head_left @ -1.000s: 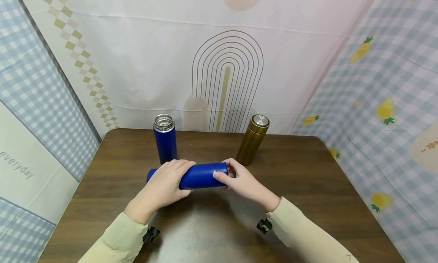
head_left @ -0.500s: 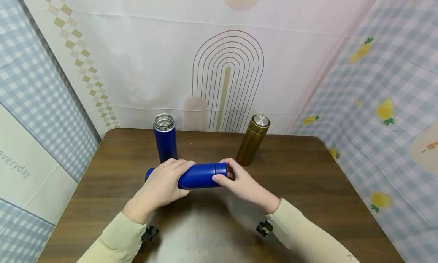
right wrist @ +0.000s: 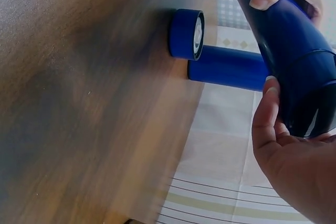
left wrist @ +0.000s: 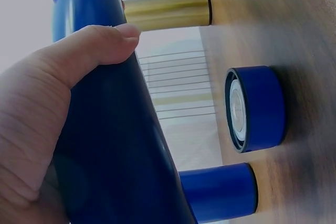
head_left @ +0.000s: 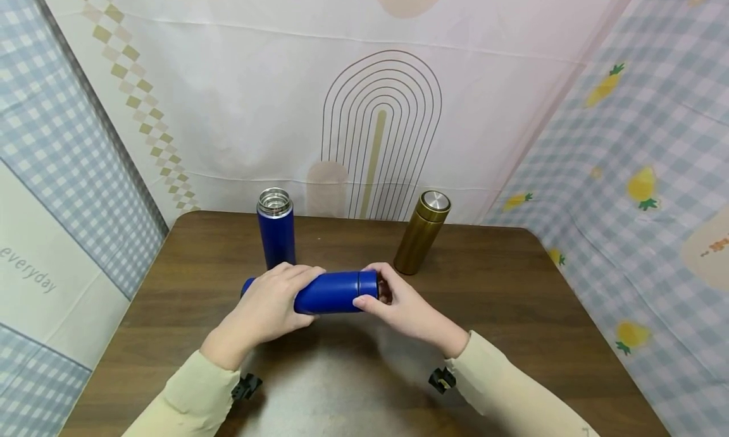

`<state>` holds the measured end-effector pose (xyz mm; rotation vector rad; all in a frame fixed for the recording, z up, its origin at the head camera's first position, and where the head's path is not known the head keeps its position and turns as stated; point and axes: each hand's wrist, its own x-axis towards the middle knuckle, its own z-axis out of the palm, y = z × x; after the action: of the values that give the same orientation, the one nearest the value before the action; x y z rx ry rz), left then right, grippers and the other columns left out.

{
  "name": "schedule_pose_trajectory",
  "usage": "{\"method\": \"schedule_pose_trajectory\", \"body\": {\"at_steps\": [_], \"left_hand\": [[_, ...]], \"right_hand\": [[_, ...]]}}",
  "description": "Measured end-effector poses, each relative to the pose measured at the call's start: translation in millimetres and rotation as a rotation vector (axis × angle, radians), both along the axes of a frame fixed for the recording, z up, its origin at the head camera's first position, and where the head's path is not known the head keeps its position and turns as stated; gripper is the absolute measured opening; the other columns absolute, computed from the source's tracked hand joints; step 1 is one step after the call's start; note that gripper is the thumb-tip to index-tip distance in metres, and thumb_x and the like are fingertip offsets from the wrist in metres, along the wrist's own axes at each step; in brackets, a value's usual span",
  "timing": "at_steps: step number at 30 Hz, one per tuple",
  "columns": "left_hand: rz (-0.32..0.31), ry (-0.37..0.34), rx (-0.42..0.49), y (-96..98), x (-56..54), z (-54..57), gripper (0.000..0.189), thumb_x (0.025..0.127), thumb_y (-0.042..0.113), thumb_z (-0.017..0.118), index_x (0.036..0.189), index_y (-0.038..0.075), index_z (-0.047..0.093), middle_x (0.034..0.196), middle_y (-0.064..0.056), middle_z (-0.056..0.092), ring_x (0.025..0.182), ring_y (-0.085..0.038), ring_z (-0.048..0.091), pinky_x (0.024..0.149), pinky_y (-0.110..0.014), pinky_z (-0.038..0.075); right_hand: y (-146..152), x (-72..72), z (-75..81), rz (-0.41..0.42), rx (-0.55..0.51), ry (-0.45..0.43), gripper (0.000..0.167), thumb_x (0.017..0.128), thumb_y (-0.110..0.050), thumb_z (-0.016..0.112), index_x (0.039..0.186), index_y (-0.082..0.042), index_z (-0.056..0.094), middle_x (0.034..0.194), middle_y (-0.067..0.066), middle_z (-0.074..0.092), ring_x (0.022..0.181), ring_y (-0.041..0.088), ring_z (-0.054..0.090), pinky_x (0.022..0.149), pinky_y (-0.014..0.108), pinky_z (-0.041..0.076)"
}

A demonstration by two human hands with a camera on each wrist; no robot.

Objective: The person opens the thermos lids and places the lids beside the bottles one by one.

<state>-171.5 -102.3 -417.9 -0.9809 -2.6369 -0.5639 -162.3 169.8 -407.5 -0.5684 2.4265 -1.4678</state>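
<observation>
Both hands hold a blue thermos (head_left: 327, 293) lying nearly level above the table. My left hand (head_left: 267, 307) wraps round its body from above, the thumb on the near side in the head view. At the other end, my right hand (head_left: 407, 307) grips the blue lid (head_left: 367, 284), thumb in front and fingers behind; a thin dark seam runs between lid and body. Behind the left hand a second blue thermos (head_left: 277, 234) stands upright, its steel mouth uncovered. A loose blue lid (left wrist: 265, 108) rests on the table with its pale inside up, hidden in the head view.
A gold thermos (head_left: 420, 234) with a silver-topped lid stands upright at the back right. The brown wooden table (head_left: 501, 298) ends at a white patterned cloth (head_left: 245, 95) behind. Checked cloth (head_left: 643, 127) hangs along the right side.
</observation>
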Motion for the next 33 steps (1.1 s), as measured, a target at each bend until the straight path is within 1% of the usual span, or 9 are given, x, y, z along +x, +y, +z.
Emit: {"method": "schedule_pose_trajectory", "body": {"at_steps": [6, 9, 13, 19, 23, 25, 27, 30, 33], "left_hand": [[-0.004, -0.04, 0.024, -1.7, 0.5, 0.0, 0.071, 0.068, 0.042, 0.085, 0.131, 0.02, 0.057, 0.121, 0.003, 0.062, 0.104, -0.019, 0.057, 0.087, -0.042, 0.048], [-0.003, -0.058, 0.033, -2.0, 0.6, 0.4, 0.071, 0.069, 0.042, 0.085, 0.131, 0.02, 0.058, 0.121, 0.003, 0.062, 0.104, -0.019, 0.056, 0.086, -0.042, 0.049], [-0.003, -0.066, 0.034, -1.7, 0.7, 1.3, 0.07, 0.069, 0.042, 0.084, 0.13, 0.02, 0.058, 0.121, 0.003, 0.063, 0.106, -0.018, 0.057, 0.085, -0.042, 0.049], [-0.002, -0.067, 0.047, -0.7, 0.3, 0.5, 0.071, 0.068, 0.038, 0.085, 0.131, 0.018, 0.058, 0.122, 0.001, 0.062, 0.109, -0.019, 0.058, 0.09, -0.042, 0.048], [0.003, -0.04, 0.069, 0.5, 1.1, -1.4, 0.073, 0.067, 0.033, 0.086, 0.131, 0.014, 0.056, 0.124, -0.003, 0.062, 0.111, -0.022, 0.058, 0.096, -0.043, 0.044], [0.008, -0.021, 0.078, 1.3, 1.8, -1.9, 0.074, 0.067, 0.031, 0.087, 0.132, 0.014, 0.055, 0.124, -0.003, 0.061, 0.112, -0.023, 0.057, 0.097, -0.043, 0.043], [0.014, -0.004, 0.08, 2.3, 2.6, -1.9, 0.075, 0.067, 0.03, 0.087, 0.133, 0.013, 0.054, 0.125, -0.004, 0.061, 0.113, -0.023, 0.056, 0.098, -0.044, 0.042], [0.018, 0.004, 0.069, 3.7, 3.4, -1.0, 0.075, 0.069, 0.029, 0.087, 0.134, 0.013, 0.053, 0.127, -0.004, 0.06, 0.115, -0.023, 0.055, 0.099, -0.045, 0.04], [0.018, 0.002, 0.052, 4.9, 3.3, -0.8, 0.075, 0.07, 0.03, 0.086, 0.135, 0.013, 0.051, 0.128, -0.005, 0.059, 0.116, -0.024, 0.054, 0.1, -0.045, 0.039]], "right_hand": [[2.8, 1.3, 0.0, 0.047, 0.065, 0.146, 0.056, 0.086, -0.039, 0.072, 0.13, -0.031, 0.039, 0.117, 0.003, 0.051, 0.097, 0.018, 0.056, 0.078, 0.038, 0.053], [4.0, 2.1, 2.1, 0.07, 0.112, 0.233, 0.06, 0.085, -0.044, 0.072, 0.132, -0.032, 0.038, 0.118, -0.002, 0.05, 0.099, 0.016, 0.054, 0.08, 0.04, 0.052], [5.3, 2.5, 2.7, 0.084, 0.162, 0.324, 0.063, 0.084, -0.047, 0.071, 0.134, -0.03, 0.037, 0.122, -0.006, 0.048, 0.102, 0.012, 0.053, 0.085, 0.037, 0.05], [5.4, 1.7, 0.7, 0.082, 0.195, 0.403, 0.067, 0.084, -0.049, 0.07, 0.138, -0.03, 0.036, 0.125, -0.009, 0.046, 0.103, 0.01, 0.051, 0.085, 0.036, 0.05], [4.8, -0.9, -0.9, 0.07, 0.168, 0.447, 0.069, 0.084, -0.045, 0.071, 0.141, -0.028, 0.036, 0.128, -0.006, 0.046, 0.104, 0.012, 0.051, 0.086, 0.034, 0.05], [4.6, -2.3, -0.9, 0.052, 0.135, 0.451, 0.069, 0.084, -0.043, 0.073, 0.141, -0.027, 0.037, 0.129, -0.005, 0.047, 0.105, 0.013, 0.052, 0.088, 0.033, 0.049], [4.5, -3.4, -0.7, 0.03, 0.095, 0.425, 0.068, 0.085, -0.039, 0.073, 0.141, -0.027, 0.037, 0.131, -0.004, 0.047, 0.107, 0.014, 0.053, 0.09, 0.034, 0.049], [4.1, -4.4, -0.7, -0.007, 0.044, 0.343, 0.062, 0.087, -0.036, 0.072, 0.139, -0.028, 0.039, 0.132, -0.004, 0.048, 0.108, 0.016, 0.054, 0.09, 0.038, 0.049], [4.1, -3.8, -0.4, -0.044, 0.029, 0.252, 0.057, 0.089, -0.037, 0.069, 0.138, -0.032, 0.04, 0.132, -0.003, 0.05, 0.105, 0.017, 0.055, 0.088, 0.04, 0.05]]}}
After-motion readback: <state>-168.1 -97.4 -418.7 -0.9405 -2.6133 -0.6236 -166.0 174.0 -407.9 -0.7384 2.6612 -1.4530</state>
